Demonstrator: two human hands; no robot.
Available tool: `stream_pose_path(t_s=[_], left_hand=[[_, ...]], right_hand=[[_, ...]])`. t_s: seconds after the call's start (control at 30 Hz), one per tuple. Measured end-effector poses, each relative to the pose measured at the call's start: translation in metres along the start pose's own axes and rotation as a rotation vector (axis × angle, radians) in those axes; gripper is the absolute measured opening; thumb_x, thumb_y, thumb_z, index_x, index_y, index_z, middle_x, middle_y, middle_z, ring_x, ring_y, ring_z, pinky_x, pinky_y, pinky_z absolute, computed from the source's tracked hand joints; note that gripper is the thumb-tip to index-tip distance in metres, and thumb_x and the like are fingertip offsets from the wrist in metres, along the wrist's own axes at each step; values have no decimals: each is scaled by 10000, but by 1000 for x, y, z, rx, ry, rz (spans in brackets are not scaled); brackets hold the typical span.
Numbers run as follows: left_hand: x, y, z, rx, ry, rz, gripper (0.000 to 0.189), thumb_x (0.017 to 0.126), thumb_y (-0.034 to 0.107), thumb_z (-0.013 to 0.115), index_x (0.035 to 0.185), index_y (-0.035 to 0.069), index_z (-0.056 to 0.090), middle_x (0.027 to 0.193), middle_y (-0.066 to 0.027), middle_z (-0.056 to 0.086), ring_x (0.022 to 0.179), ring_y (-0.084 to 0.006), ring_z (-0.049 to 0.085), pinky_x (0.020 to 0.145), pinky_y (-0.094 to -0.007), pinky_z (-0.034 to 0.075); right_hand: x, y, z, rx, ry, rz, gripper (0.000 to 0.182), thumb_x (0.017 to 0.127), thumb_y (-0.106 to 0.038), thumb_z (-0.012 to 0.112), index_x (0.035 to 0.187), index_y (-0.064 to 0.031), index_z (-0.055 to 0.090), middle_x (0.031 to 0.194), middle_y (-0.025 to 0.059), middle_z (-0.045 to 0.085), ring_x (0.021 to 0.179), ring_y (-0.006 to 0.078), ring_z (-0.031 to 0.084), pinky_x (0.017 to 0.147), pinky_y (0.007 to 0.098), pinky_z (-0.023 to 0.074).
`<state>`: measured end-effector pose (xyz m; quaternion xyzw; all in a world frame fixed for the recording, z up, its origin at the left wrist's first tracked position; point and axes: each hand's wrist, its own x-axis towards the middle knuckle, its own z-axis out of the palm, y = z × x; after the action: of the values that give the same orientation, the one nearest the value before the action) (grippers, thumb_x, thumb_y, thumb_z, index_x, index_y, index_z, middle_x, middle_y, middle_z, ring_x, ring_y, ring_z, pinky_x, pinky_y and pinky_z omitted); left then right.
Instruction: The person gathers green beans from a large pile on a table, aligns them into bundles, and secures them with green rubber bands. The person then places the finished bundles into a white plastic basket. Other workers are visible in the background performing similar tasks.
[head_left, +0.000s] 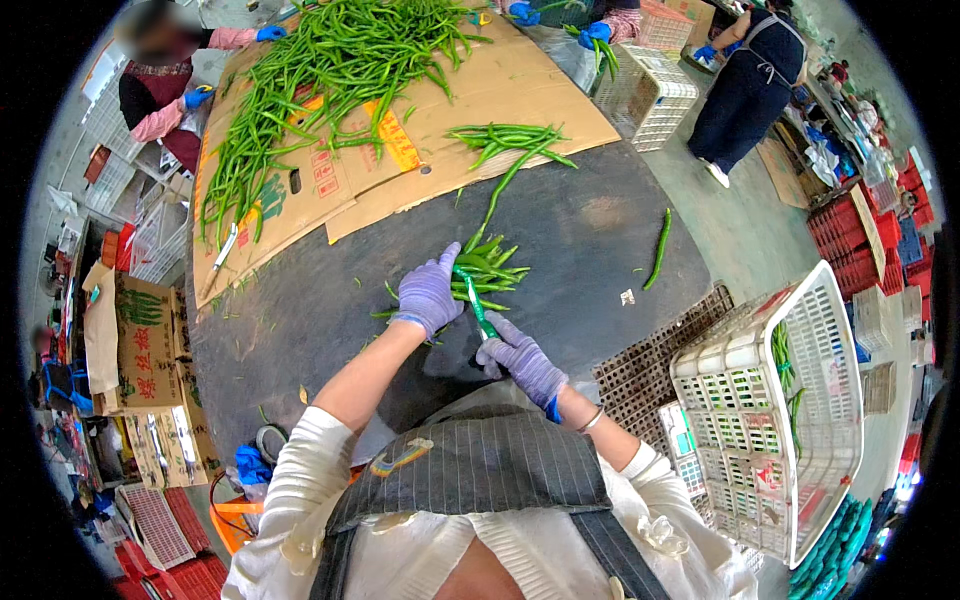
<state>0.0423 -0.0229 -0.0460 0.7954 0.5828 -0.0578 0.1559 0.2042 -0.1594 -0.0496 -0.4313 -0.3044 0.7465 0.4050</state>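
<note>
My left hand, in a purple knit glove, is closed around a bunch of long green chili peppers over the dark tabletop. A green band or tape runs across the bunch towards my right hand, gloved alike, whose fingers grip its lower end. Whether that end is tape or a tool handle I cannot tell. One long pepper reaches up from the bunch to a small pile of peppers on the cardboard's edge. A single pepper lies at the right.
A large heap of green peppers covers flattened cardboard at the far side. A white-handled tool lies at its left edge. A white plastic crate holding peppers stands at my right. Co-workers in blue gloves stand across the table.
</note>
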Motion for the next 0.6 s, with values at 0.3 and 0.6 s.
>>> stream_pose_path(t_s=[0.3, 0.6], left_hand=[[5, 26, 9, 24, 136, 83, 787, 723, 194, 676, 1448, 139, 375, 1086, -204, 631, 985, -377, 635, 835, -460, 522], [9, 33, 7, -92, 33, -26, 784, 664, 284, 786, 1351, 126, 443, 1085, -177, 661, 1007, -335, 654, 869, -429, 519]], right_hand=[[-3, 7, 1, -56, 55, -65, 649, 971, -180, 557, 1517, -48, 233, 878, 62, 626, 712, 95, 547, 684, 244, 481], [-18, -48, -15, -1144, 457, -267, 393, 963, -374, 502, 1264, -129, 566, 812, 155, 686, 756, 335, 670, 704, 446, 506]])
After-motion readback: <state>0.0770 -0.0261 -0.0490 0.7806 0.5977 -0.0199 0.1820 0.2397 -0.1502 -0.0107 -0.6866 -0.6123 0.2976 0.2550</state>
